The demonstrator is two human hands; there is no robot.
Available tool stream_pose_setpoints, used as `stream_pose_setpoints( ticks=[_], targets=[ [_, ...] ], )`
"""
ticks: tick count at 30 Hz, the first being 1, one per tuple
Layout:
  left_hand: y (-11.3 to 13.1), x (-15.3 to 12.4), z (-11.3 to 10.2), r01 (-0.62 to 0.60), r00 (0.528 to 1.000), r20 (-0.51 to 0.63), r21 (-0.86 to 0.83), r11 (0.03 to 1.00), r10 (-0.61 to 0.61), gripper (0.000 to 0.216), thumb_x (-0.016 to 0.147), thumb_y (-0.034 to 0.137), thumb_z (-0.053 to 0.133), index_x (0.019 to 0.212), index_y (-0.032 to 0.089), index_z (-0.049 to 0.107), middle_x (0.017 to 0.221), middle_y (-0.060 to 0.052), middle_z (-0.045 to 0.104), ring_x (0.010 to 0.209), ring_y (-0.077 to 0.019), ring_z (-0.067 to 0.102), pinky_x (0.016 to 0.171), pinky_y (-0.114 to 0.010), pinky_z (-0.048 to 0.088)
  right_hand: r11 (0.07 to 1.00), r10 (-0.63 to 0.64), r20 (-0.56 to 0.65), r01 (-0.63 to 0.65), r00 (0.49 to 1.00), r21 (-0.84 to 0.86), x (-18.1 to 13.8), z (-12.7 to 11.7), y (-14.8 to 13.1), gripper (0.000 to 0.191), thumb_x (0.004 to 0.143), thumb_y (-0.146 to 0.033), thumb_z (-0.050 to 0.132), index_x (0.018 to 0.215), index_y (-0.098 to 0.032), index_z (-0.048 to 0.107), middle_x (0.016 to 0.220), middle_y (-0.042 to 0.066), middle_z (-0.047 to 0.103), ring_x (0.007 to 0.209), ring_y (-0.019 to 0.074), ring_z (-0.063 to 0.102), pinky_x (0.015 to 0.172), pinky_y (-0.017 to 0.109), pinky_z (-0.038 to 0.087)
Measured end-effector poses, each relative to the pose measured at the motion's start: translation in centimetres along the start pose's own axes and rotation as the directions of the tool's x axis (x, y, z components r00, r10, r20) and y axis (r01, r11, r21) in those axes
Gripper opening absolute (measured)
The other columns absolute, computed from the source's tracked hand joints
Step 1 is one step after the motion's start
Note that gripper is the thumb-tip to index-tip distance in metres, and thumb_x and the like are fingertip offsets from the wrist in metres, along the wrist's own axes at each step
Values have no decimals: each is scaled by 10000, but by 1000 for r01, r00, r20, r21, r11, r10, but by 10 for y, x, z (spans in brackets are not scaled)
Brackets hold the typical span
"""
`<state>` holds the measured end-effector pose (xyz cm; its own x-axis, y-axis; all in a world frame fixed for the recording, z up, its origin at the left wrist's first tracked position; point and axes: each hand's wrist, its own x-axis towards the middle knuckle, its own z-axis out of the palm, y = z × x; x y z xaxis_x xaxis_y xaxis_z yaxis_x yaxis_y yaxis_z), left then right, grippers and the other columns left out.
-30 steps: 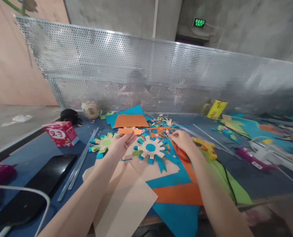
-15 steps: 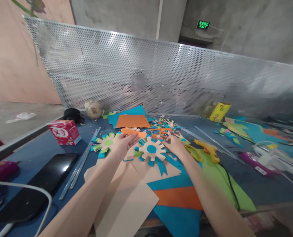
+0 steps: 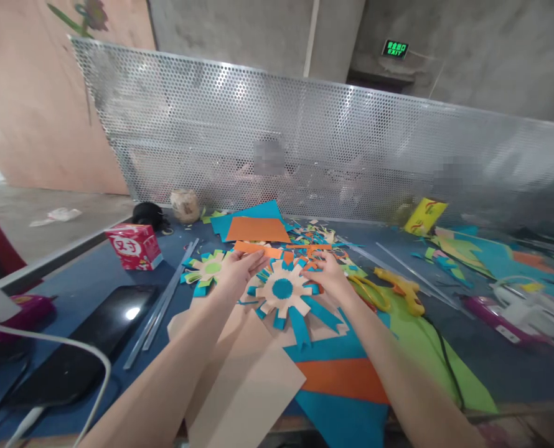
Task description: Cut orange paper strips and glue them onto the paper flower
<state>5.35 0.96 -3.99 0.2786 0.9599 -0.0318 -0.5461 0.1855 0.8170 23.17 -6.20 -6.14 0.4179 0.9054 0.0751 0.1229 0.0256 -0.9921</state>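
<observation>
While you are leaning over the blue desk, both of your bare forearms are reaching toward its middle, where a paper rosette is lying. It is made of tan petals around a blue centre, with blue ribbon tails trailing toward the near edge, and it is resting on overlapping tan sheets.

Your left hand is hovering at the rosette's left side, palm turned partly up and fingers loosely curled. The fingertips are meeting the near end of an orange strip lying just beyond the rosette; I cannot tell whether they are pinching it or only touching it.

Your right hand is sitting at the rosette's far right side with fingers spread and relaxed, the tips pressing on the petals and gripping nothing.

Just left of your left hand, a second paper flower with a green centre is lying flat. Yellow-handled scissors and a yellow glue gun are lying just right of your right hand, on a green sheet.

Blue and orange sheets are overhanging the near edge between your arms. Toward the left edge, a red carton is standing, with a dark phone lying nearer you and clear glue sticks running between them and the flowers. A perforated metal screen is standing along the far edge, with an orange sheet and paper scraps lying before it.
</observation>
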Motion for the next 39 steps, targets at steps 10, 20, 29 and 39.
stream_pose_setpoints(
  ticks=[10,20,29,39],
  targets=[
    [23,9,-11,-241,936,-276,-58,969,217,136,586,68,624,695,101,551,596,-22,608,576,-104,607,631,-226,492,942,-114,-7,110,993,317,-17,-24,-39,589,482,-171,714,996,-225,431,712,-50,571,608,127,584,487,245,510],
    [11,12,-10,-190,957,-211,61,980,199,293,445,124,691,713,103,573,693,-36,623,606,-117,586,605,-240,466,988,85,242,-50,967,-147,-9,-38,-21,584,551,-253,718,1054,-219,422,798,15,606,672,176,612,535,297,516],
    [8,14,-10,-139,972,-189,25,990,141,267,477,118,669,725,98,571,707,-51,623,609,-120,593,610,-238,458,875,354,377,-445,856,191,-9,-43,-22,251,650,-210,640,868,-137,539,835,93,640,698,193,627,613,324,516],
    [11,13,-17,-170,962,-224,-33,985,158,221,497,96,644,701,104,558,672,-48,625,578,-113,586,597,-238,453,791,435,390,-552,811,263,-9,-40,-21,234,785,-187,488,1005,-111,471,881,116,627,733,177,634,650,313,525]
  ],
)
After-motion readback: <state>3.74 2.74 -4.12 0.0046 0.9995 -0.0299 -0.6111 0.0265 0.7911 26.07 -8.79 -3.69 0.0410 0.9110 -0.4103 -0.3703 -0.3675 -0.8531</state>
